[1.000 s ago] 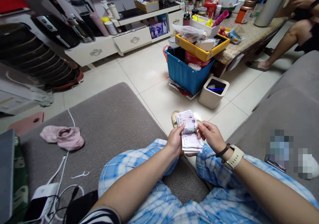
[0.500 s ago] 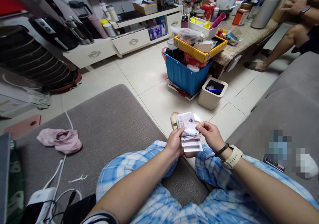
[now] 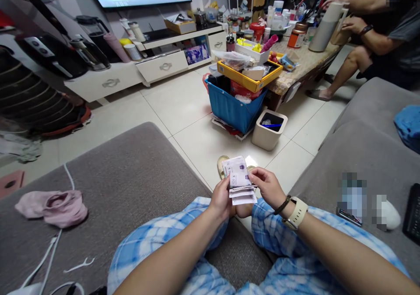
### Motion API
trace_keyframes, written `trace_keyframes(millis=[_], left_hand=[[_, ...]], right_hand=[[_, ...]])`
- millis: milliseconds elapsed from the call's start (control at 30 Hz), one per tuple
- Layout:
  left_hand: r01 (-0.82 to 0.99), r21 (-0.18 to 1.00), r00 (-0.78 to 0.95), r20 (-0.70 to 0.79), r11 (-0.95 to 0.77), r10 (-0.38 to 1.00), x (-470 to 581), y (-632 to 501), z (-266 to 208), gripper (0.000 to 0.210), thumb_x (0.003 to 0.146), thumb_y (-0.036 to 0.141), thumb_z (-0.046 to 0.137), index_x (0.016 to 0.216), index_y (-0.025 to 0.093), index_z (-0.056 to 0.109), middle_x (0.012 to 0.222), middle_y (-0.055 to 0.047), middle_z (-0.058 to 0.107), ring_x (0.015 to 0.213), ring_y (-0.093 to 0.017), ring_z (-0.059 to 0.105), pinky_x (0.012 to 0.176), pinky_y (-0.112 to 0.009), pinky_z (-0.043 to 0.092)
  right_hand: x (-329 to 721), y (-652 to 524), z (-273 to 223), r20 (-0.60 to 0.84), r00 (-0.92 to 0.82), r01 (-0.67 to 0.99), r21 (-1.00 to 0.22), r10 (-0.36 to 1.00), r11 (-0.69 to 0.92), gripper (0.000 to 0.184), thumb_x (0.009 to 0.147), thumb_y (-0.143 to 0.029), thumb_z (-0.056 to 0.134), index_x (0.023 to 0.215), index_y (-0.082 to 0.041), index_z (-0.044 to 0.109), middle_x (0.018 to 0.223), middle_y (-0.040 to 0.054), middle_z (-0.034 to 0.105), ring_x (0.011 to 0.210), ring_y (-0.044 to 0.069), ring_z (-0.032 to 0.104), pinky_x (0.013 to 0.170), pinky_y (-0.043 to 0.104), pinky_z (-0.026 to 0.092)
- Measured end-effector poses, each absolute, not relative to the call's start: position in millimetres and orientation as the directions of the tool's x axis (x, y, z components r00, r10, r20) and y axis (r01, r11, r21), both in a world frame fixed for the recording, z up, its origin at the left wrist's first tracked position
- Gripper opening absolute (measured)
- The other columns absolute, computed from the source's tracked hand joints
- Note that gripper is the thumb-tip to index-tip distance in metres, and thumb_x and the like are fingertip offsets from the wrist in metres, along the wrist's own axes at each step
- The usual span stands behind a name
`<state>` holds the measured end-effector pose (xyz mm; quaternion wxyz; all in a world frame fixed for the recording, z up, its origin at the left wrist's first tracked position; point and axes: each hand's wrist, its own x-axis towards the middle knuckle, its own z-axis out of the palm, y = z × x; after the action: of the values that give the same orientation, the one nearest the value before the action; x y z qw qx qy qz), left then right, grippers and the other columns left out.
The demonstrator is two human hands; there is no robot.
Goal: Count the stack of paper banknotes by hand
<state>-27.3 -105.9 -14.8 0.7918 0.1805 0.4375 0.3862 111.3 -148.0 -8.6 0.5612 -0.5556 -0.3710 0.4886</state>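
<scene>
A fanned stack of pale purple banknotes (image 3: 236, 170) is held low between my knees. My left hand (image 3: 220, 198) grips it from the left, thumb on top, with the lower ends of several notes hanging below. On the right edge, my right hand (image 3: 267, 184) pinches a note between thumb and fingertips. A cream watch (image 3: 298, 214) and a dark braided bracelet (image 3: 282, 205) circle my right wrist. Beneath the stack, blue-and-white checked trousers (image 3: 157, 238) cover my legs, and a yellowish slipper (image 3: 222, 167) shows on the floor just behind the notes.
On the left cushion lie a pink cloth (image 3: 64, 207), a white floss pick (image 3: 80, 265) and cables. Ahead stand a beige bin (image 3: 267, 142) and a blue basket (image 3: 229, 109) beside a cluttered table (image 3: 292, 78). Another person (image 3: 377, 41) sits at the far right.
The view has tilted up and turned right, showing more of the television, the other person and a keyboard. Both hands keep hold of the banknotes, with little change in grip.
</scene>
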Motion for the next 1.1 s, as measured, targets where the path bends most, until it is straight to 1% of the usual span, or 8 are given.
trace_keyframes(millis=[133, 267, 467, 667, 800, 900, 1000, 1100], left_hand=[[-0.45, 0.619, 0.315, -0.564, 0.643, 0.763, -28.1, -106.1, -13.8, 0.018, 0.08, 0.022, 0.065, 0.089, 0.01, 0.074, 0.083, -0.011, 0.076, 0.083, -0.025, 0.073, 0.079, -0.033, 0.056], [-0.453, 0.616, 0.316, -0.565, 0.644, 0.763, -28.2, -105.8, -14.9, 0.018, 0.079, 0.023, 0.067, 0.089, 0.01, 0.073, 0.085, -0.011, 0.077, 0.085, -0.026, 0.073, 0.081, -0.035, 0.056], [-0.464, 0.601, 0.309, -0.578, 0.65, 0.755, -26.6, -104.6, -12.4, 0.019, 0.083, 0.024, 0.063, 0.089, 0.009, 0.072, 0.085, -0.012, 0.077, 0.083, -0.026, 0.073, 0.079, -0.035, 0.057], [-0.458, 0.56, 0.357, -0.595, 0.69, 0.72, -27.9, -104.2, -10.7, 0.024, 0.084, 0.028, 0.062, 0.095, 0.008, 0.069, 0.084, -0.014, 0.076, 0.076, -0.027, 0.073, 0.077, -0.04, 0.058], [-0.456, 0.597, 0.317, -0.584, 0.66, 0.747, -28.5, -105.8, -9.7, 0.019, 0.079, 0.023, 0.068, 0.092, 0.009, 0.069, 0.083, -0.012, 0.076, 0.077, -0.027, 0.073, 0.075, -0.037, 0.058], [-0.438, 0.623, 0.318, -0.566, 0.648, 0.76, -29.1, -106.8, -7.6, 0.016, 0.075, 0.019, 0.071, 0.088, 0.009, 0.069, 0.081, -0.012, 0.075, 0.075, -0.024, 0.072, 0.069, -0.031, 0.056], [-0.427, 0.625, 0.332, -0.564, 0.653, 0.756, -29.9, -106.8, -7.0, 0.019, 0.071, 0.017, 0.073, 0.088, 0.009, 0.069, 0.079, -0.01, 0.075, 0.069, -0.021, 0.07, 0.065, -0.028, 0.054], [-0.42, 0.621, 0.342, -0.567, 0.662, 0.749, -30.2, -107.4, -8.2, 0.027, 0.067, 0.016, 0.077, 0.091, 0.011, 0.068, 0.079, -0.009, 0.075, 0.067, -0.021, 0.07, 0.065, -0.029, 0.054]], right_hand=[[110.0, -148.4, -8.1, -0.117, 0.247, -0.134, -0.987, 0.962, -0.086, 0.034, 0.076, -0.053, 0.07, 0.072, -0.02, 0.063, 0.067, -0.0007, 0.059, 0.065, 0.014, 0.052, 0.063, 0.028, 0.043], [108.9, -148.6, -6.9, -0.129, 0.229, -0.152, -0.984, 0.965, -0.096, 0.036, 0.075, -0.055, 0.07, 0.072, -0.02, 0.062, 0.067, -0.001, 0.058, 0.063, 0.014, 0.051, 0.061, 0.027, 0.042], [109.1, -149.4, -5.3, -0.145, 0.219, -0.159, -0.981, 0.965, -0.111, 0.037, 0.074, -0.056, 0.071, 0.071, -0.02, 0.062, 0.063, -0.0017, 0.057, 0.059, 0.013, 0.048, 0.057, 0.026, 0.039], [107.7, -150.6, -3.1, -0.168, 0.172, -0.14, -0.98, 0.971, -0.145, 0.041, 0.083, -0.059, 0.06, 0.071, -0.02, 0.063, 0.058, 0.0011, 0.063, 0.052, 0.013, 0.043, 0.053, 0.027, 0.036], [108.0, -149.1, -9.0, -0.178, 0.227, -0.16, -0.977, 0.957, -0.144, 0.037, 0.07, -0.052, 0.076, 0.067, -0.02, 0.058, 0.057, -0.0022, 0.057, 0.054, 0.012, 0.047, 0.056, 0.027, 0.039], [109.6, -148.3, -16.6, -0.18, 0.316, -0.135, -0.98, 0.932, -0.143, 0.038, 0.064, -0.048, 0.081, 0.075, -0.021, 0.057, 0.062, -0.004, 0.054, 0.058, 0.012, 0.048, 0.057, 0.026, 0.04], [111.4, -148.3, -22.4, -0.178, 0.355, -0.121, -0.982, 0.918, -0.144, 0.043, 0.063, -0.047, 0.082, 0.086, -0.022, 0.056, 0.065, -0.0044, 0.055, 0.061, 0.014, 0.05, 0.06, 0.026, 0.042], [112.7, -148.5, -24.7, -0.179, 0.338, -0.109, -0.983, 0.924, -0.151, 0.039, 0.067, -0.05, 0.078, 0.079, -0.021, 0.055, 0.066, -0.0036, 0.054, 0.062, 0.014, 0.049, 0.06, 0.027, 0.041]])
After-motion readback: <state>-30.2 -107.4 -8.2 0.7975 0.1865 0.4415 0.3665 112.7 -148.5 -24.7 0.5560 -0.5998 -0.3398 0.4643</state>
